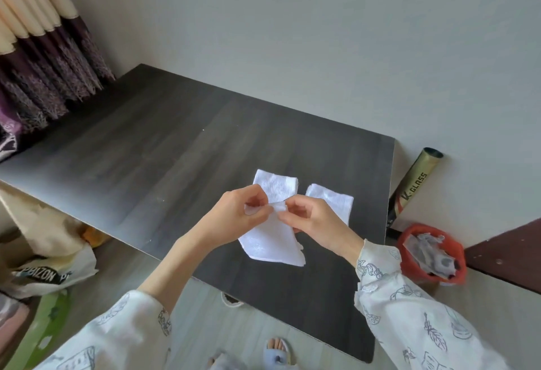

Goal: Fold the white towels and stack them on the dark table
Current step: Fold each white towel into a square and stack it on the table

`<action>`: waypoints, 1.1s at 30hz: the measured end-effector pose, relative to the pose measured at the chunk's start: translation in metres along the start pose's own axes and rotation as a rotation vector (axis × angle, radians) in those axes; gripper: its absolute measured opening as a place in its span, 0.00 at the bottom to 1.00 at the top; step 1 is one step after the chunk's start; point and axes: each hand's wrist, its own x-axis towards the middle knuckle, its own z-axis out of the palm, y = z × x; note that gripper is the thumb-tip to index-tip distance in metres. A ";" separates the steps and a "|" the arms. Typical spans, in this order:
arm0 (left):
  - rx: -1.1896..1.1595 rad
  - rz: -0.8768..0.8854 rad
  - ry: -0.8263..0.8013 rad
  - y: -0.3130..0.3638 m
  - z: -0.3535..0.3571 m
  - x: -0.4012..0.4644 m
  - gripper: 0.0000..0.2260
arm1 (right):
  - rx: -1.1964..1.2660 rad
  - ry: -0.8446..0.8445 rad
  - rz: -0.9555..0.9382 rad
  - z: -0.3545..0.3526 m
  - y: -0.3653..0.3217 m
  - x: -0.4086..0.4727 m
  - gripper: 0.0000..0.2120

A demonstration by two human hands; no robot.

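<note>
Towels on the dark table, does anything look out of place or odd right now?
Slightly. The two folded towels lie side by side on the dark table, not stacked. The towel being held hangs unevenly, its lower corner ragged, while the left hand and right hand pinch its top edge.

Both arms reach forward and inward from the lower edge of the view, forearms bare past the pushed-up sleeves (white, printed with line drawings). The left hand (237, 211) is raised with its back turned toward the camera, thumb and forefinger pinching the top edge of a white towel (269, 245). The right hand (307, 217) meets it just beside, its fingers (285, 208) curled and pinching the same edge, so the fingertips of the two hands nearly touch. Both wrists are bent slightly down, and the remaining fingers of each hand are loosely curled beneath the pinch.
</note>
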 end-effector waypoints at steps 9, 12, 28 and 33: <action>0.100 -0.053 -0.270 -0.071 -0.072 0.048 0.08 | -0.024 0.222 0.071 0.006 -0.019 0.048 0.03; -0.080 -0.047 -0.291 -0.078 -0.095 0.065 0.07 | 0.014 0.304 0.110 0.012 -0.024 0.059 0.08; -0.611 -0.540 -0.280 -0.131 0.015 0.054 0.11 | -0.195 0.513 0.312 0.044 0.059 0.083 0.10; -0.296 -0.440 -0.051 -0.133 0.030 0.094 0.14 | -0.143 0.621 0.350 0.029 0.084 0.115 0.09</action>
